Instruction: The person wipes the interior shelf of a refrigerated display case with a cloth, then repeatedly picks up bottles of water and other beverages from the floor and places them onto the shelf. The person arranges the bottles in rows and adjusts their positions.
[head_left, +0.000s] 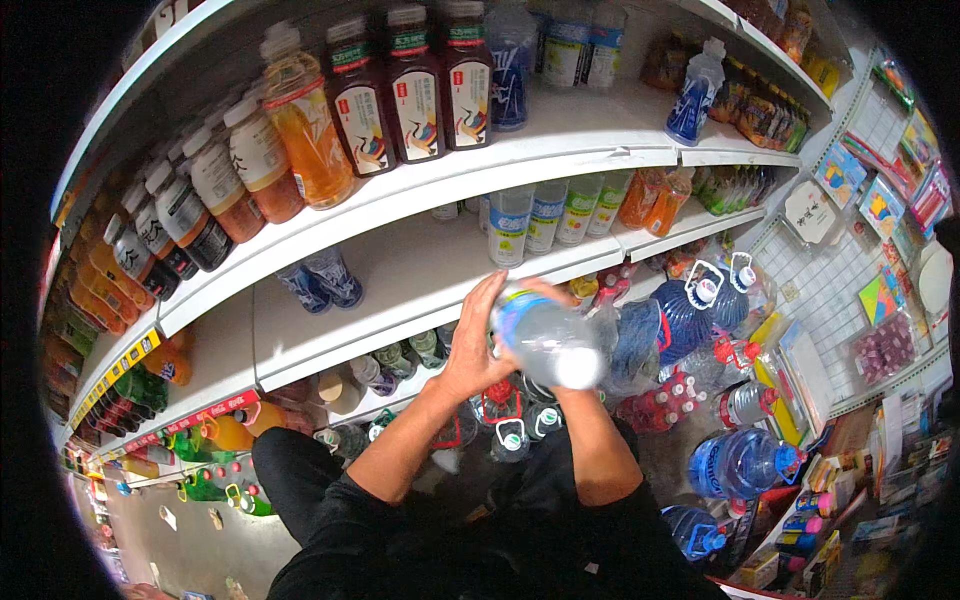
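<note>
A clear plastic bottle (551, 337) with a white cap and a blue-green label is between my two hands, blurred by motion. It is tilted, its cap pointing down towards me. My left hand (478, 337) grips the bottle's left side, thumb below and fingers raised near the label. My right hand (553, 291) is around the far side, mostly hidden behind the bottle. Just beyond, clear bottles (511, 225) with blue or green labels stand in a row on the middle shelf (405, 277). Two dark blue bottles (322, 279) stand further left on that shelf.
The upper shelf (585, 135) bears several tea bottles (414, 90) and a blue drink bottle (694, 94). Large handled water jugs (739, 461) and packs of red-capped bottles (664, 401) crowd the floor at right. A wire rack (795, 247) holds hanging goods.
</note>
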